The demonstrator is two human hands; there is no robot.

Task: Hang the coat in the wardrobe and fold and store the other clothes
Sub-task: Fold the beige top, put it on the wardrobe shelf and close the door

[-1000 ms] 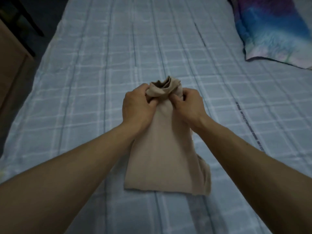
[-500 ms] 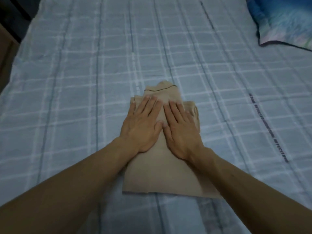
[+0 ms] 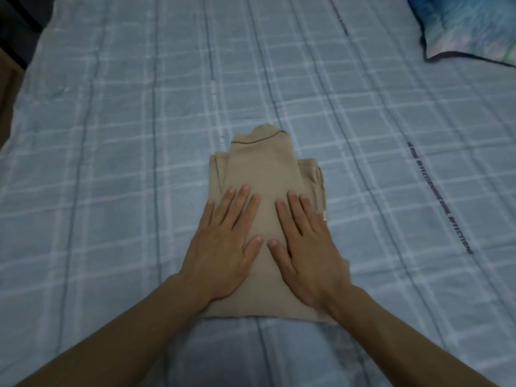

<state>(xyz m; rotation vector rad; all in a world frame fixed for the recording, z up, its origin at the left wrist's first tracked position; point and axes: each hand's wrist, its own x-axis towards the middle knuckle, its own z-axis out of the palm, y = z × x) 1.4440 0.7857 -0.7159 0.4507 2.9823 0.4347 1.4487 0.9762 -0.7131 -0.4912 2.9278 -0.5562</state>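
Note:
A beige garment [image 3: 262, 169] lies folded into a narrow stack in the middle of the bed, its collar end pointing away from me. My left hand [image 3: 223, 247] lies flat on the garment's left half, fingers straight and spread. My right hand [image 3: 307, 247] presses flat on the right half beside it, thumbs nearly meeting. Both palms cover the near part of the fold. No coat is in view.
The bed sheet [image 3: 111, 163] is pale blue with a white check and printed text stripes. A blue and purple patterned pillow [image 3: 472, 26] lies at the far right corner. A wooden piece of furniture [image 3: 5, 88] borders the bed's left edge.
A second ago both hands pinched the bunched collar end; they laid it down and flattened onto the garment. Since then both flat hands have slid back toward me along the fold.

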